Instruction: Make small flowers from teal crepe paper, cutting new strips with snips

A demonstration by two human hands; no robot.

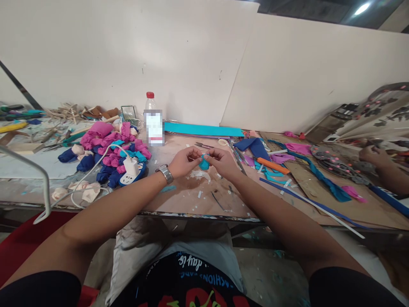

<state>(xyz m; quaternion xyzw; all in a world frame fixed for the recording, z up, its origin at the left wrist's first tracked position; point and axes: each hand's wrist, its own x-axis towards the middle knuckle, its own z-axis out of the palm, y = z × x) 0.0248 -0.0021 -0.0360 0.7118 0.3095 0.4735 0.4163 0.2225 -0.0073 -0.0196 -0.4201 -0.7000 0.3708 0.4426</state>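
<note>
A small piece of teal crepe paper (205,163) is pinched between both hands above the middle of the table. My left hand (185,162), with a metal watch (165,172) at its wrist, closes thumb and fingers on the piece's left side. From the other side my right hand (221,161) grips it the same way. The fingertips nearly meet at its top, and part of the paper is hidden by them. Behind the hands lie thin dark tools (204,146) and a roll of tape (223,142).
Bunched pink, blue and teal paper pieces (110,147) pile up at left, beside a power strip (131,175) with a plugged-in white charger. A red-capped bottle (150,102) stands behind. At right are an orange-handled cutter (272,165), paper strips and cardboard (306,194). Another person's hand (372,157) shows far right.
</note>
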